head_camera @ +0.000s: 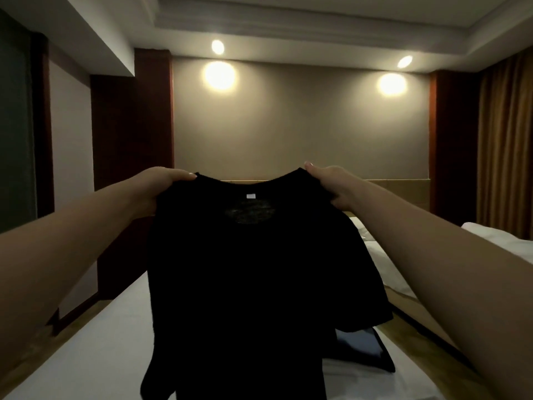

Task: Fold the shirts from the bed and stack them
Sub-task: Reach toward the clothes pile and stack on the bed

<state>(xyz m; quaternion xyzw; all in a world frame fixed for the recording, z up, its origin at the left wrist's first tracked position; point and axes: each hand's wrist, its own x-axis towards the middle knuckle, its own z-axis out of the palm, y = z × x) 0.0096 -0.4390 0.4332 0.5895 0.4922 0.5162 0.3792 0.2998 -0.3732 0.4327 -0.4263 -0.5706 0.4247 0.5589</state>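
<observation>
Black short-sleeved shirt [259, 269]: lower hem cut off by the bottom edge. Its small white neck label [251, 195] is too small to read.

Left hand [157, 192] and right hand [331, 186]: fingers largely hidden behind the shoulder fabric.

Dark flat folded item [363, 350] on the white bed [101, 336]: partly covered by the shirt, kind indeterminate.

Second white bed [496, 238]: cut off at the right edge.

A wide bed covered in a white sheet [109, 327] is running along the foreground. A dark blue folded garment [366, 350] is lying flat on it.
</observation>
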